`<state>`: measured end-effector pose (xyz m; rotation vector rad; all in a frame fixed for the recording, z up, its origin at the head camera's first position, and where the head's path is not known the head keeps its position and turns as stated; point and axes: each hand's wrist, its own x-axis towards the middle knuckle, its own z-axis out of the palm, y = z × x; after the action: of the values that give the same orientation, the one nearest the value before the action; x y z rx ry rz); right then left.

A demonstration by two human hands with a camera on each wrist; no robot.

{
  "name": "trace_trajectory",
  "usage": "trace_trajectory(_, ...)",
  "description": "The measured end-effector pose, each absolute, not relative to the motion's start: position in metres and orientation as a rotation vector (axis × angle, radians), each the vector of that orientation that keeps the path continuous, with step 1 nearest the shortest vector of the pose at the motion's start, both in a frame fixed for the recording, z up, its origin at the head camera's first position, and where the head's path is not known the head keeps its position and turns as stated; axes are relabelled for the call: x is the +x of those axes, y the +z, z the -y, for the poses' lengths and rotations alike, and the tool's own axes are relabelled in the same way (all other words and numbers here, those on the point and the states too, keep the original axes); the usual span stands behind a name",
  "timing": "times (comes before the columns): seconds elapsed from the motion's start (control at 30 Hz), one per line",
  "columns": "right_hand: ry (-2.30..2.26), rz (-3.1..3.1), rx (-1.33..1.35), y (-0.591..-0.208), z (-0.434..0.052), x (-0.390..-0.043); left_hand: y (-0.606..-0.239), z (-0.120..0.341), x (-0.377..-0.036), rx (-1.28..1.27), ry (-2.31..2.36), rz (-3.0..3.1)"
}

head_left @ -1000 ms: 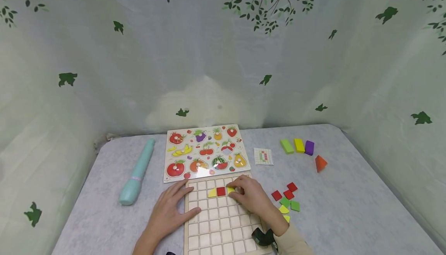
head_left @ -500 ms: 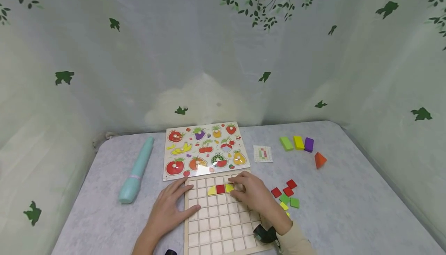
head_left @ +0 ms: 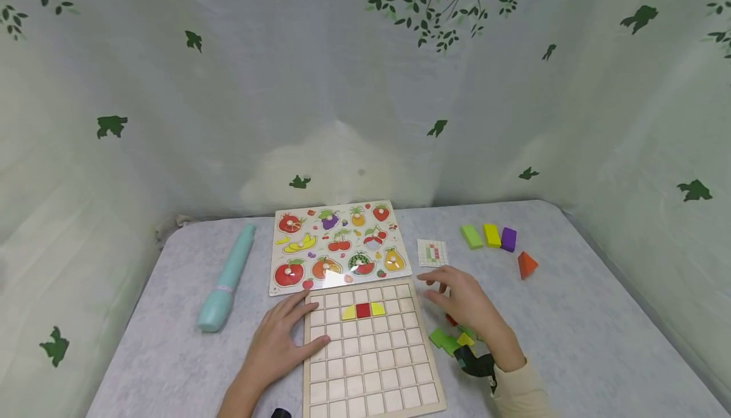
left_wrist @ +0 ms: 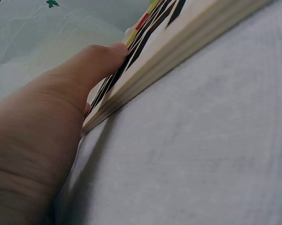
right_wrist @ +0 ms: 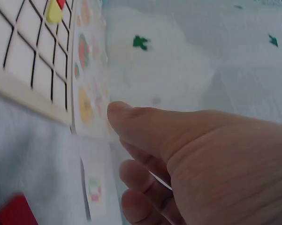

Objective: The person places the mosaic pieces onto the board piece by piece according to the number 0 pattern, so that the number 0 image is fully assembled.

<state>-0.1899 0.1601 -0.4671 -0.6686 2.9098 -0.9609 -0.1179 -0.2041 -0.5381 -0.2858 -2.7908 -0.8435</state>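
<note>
A wooden grid board (head_left: 365, 364) lies on the table. Near its far end a red square tile (head_left: 363, 310) sits between two yellow tiles, a left yellow tile (head_left: 348, 313) and a right yellow tile (head_left: 377, 308), each with a curved side. My left hand (head_left: 280, 342) rests on the board's left edge, thumb spread over the grid. Off the board's far right corner, my right hand (head_left: 465, 300) hovers with fingers loosely bent and nothing between them. Beneath its wrist are several green tiles (head_left: 442, 340) and a yellow tile (head_left: 465, 339), partly hidden by the arm and wrist camera.
A fruit puzzle board (head_left: 339, 247) touches or nearly touches the grid board's far edge. Beside it lies a small pattern card (head_left: 432, 253). Green (head_left: 472, 237), yellow (head_left: 492, 236) and purple blocks (head_left: 509, 239) and an orange wedge (head_left: 527, 266) stand far right. A teal bottle-shaped object (head_left: 225, 281) lies left.
My right hand has let go of the right yellow tile, which stays beside the red one, and has moved right off the board. The left hand has stayed in place.
</note>
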Motion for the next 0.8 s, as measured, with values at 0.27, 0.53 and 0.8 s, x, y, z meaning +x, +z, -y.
trace_trajectory(0.27, -0.961, -2.928, -0.612, -0.469, -0.206, -0.197, -0.536, 0.204, -0.117, -0.268, -0.856, 2.814)
trace_trajectory(0.53, -0.904, -2.86, -0.42, -0.473, -0.242, -0.198, -0.537, 0.204, -0.117, -0.271, -0.855, 2.811)
trace_trajectory(0.8, -0.877, -2.761, -0.139, -0.474, -0.253, -0.194, -0.537, 0.204, -0.116, -0.271, -0.854, 2.811)
